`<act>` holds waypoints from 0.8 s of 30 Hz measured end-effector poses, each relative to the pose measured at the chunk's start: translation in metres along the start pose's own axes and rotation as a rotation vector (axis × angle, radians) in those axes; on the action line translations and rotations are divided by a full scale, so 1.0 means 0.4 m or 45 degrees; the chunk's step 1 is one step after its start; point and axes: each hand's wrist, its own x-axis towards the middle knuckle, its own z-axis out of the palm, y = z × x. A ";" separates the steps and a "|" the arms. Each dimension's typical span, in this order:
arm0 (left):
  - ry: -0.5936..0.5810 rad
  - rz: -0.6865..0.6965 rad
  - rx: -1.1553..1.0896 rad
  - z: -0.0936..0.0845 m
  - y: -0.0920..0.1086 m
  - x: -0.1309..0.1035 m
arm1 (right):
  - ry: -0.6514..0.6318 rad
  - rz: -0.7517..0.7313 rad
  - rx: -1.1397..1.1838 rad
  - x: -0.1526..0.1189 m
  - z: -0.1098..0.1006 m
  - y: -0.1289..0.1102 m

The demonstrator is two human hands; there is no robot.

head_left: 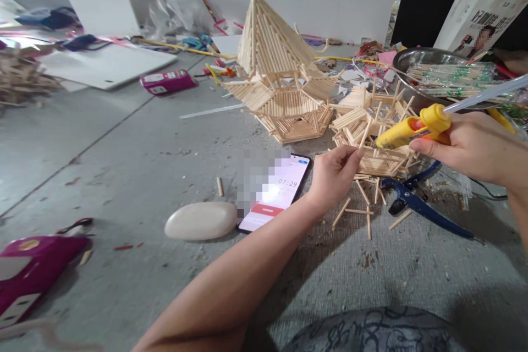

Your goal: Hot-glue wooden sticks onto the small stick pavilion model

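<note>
My left hand (336, 173) is closed in a pinch on a thin wooden stick (366, 133), which slants up beside a small model of sticks (381, 160). In my right hand (480, 146) is a yellow hot glue gun (412, 127), with a clear glue stick (487, 94) sticking out of its back. The gun's nozzle points left, close to the stick in my left hand; whether they touch I cannot tell. Behind stands a larger stick pagoda (284, 93) with a pointed roof.
Blue-handled cutters (429, 212) and loose sticks (368, 212) lie below the small model. A phone (274, 192) and a pale oval object (201, 220) are left of my forearm. Magenta power strips (169, 82) lie further left. A metal bowl (402, 60) holds packaged sticks.
</note>
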 end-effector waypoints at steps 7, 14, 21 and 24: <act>-0.001 0.002 -0.005 0.000 0.001 0.000 | 0.008 -0.026 -0.022 -0.005 -0.009 -0.008; -0.006 -0.007 -0.005 0.002 -0.002 0.001 | 0.024 -0.053 -0.038 -0.005 -0.005 -0.005; -0.016 -0.016 0.000 0.000 0.001 0.001 | 0.007 -0.035 -0.044 -0.005 -0.008 -0.009; -0.014 -0.017 0.001 0.000 0.002 0.000 | 0.008 -0.038 -0.056 -0.005 -0.010 -0.012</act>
